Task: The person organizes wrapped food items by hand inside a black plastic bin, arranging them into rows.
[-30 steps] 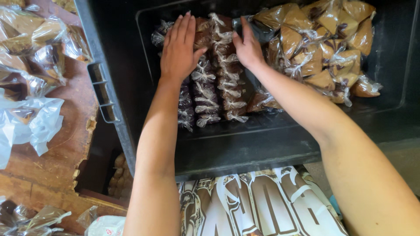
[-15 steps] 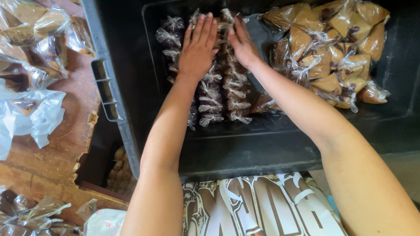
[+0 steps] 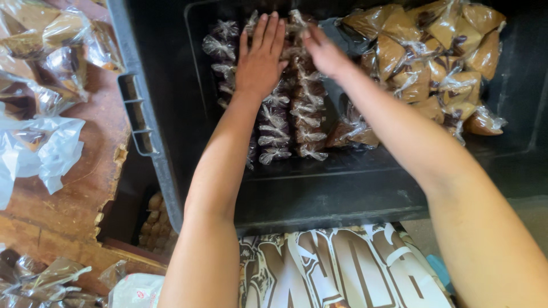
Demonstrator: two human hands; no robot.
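Both hands are down inside the black crate (image 3: 171, 188), and what matters is how they sit against the rows of small dark packets (image 3: 285, 122), each in clear wrap with a twisted top. Those rows run lengthwise away from the person, from the near floor of the crate up toward its far wall, so their long axis lies along the line of the forearms rather than across them. The left hand (image 3: 260, 57) lies flat and open, palm down, fingers straight and together, pressing on the top of the left rows near their far end. The right hand (image 3: 322, 51) comes in from the right, its fingers loosely spread over the far end of the neighbouring row; it touches the packets, though I cannot tell whether it pinches one or only rests there. The two hands are close together, with one row of twisted tops between them, and neither is clearly nearer to the packets since both are on them. To the right, apart from the rows, sits a heap of bagged brown pastries (image 3: 434, 51). Outside the crate, on the wooden bench (image 3: 74, 182) to the left, lie more wrapped bags (image 3: 40, 63).
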